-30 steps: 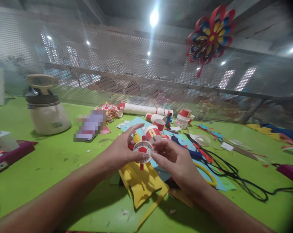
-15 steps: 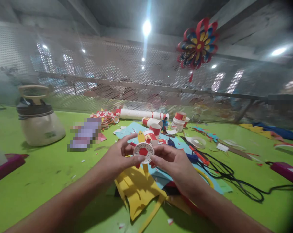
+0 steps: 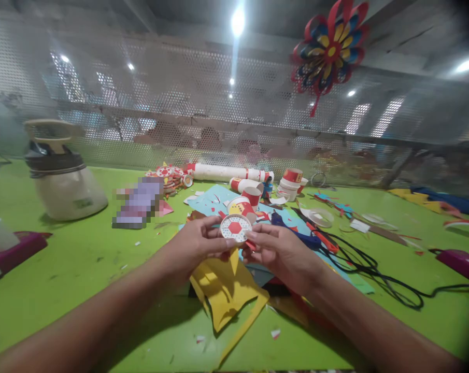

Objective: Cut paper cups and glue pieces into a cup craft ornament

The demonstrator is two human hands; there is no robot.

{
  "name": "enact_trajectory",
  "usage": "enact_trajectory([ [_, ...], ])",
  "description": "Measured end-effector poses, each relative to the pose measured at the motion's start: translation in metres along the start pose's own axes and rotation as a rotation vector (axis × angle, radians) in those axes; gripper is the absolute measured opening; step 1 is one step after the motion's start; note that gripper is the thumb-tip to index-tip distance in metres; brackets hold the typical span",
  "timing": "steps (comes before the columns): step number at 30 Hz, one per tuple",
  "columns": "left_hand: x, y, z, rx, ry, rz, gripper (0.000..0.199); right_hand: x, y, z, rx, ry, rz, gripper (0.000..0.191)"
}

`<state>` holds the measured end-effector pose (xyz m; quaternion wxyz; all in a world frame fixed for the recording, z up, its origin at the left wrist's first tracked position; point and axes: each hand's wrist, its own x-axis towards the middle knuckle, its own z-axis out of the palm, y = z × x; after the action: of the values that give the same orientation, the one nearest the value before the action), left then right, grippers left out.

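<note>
A paper turtle [image 3: 235,228] is held up above the table between both my hands. Its shell is a round white disc with a red hexagon and dark dots. A pointed yellow tail hangs below the disc and bits of red legs show at the side. My left hand [image 3: 197,243] pinches the disc's left edge, thumb on the lower front. On the opposite edge my right hand [image 3: 281,251] grips with thumb and fingers closed. Cut yellow paper [image 3: 228,298] lies under the hands. Just behind the turtle are red and white paper cups [image 3: 252,196] on light blue paper [image 3: 210,199].
Stacked paper turtles [image 3: 170,180] and a long row of nested cups [image 3: 226,172] lie at the back. A large jug [image 3: 71,191] and a blurred flat purple object [image 3: 139,202] stand left. Black cable [image 3: 378,282] coils right. A paper flower [image 3: 331,52] hangs above.
The turtle's disc has turned and tilted in my hands, and its yellow head no longer shows above the rim. Both hands still hold it. The camera view has shifted slightly.
</note>
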<state>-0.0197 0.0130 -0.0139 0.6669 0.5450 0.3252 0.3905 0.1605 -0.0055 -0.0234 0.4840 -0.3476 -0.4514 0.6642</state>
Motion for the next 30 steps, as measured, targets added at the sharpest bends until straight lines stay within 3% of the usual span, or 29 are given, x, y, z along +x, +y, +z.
enact_trajectory([
  [5,-0.0011,0.0026,-0.0052,-0.089,-0.106,-0.027,0.033,-0.0007,-0.0022,-0.0022,0.015,-0.035,0.052,0.013],
  [12,-0.0018,0.0036,-0.0087,-0.112,-0.144,-0.037,0.027,-0.0013,-0.0051,-0.0013,0.007,-0.063,0.072,0.014],
  [30,-0.0007,0.0006,-0.0049,-0.052,-0.123,-0.051,0.028,0.0009,0.0008,-0.0017,-0.027,-0.044,0.044,0.017],
])
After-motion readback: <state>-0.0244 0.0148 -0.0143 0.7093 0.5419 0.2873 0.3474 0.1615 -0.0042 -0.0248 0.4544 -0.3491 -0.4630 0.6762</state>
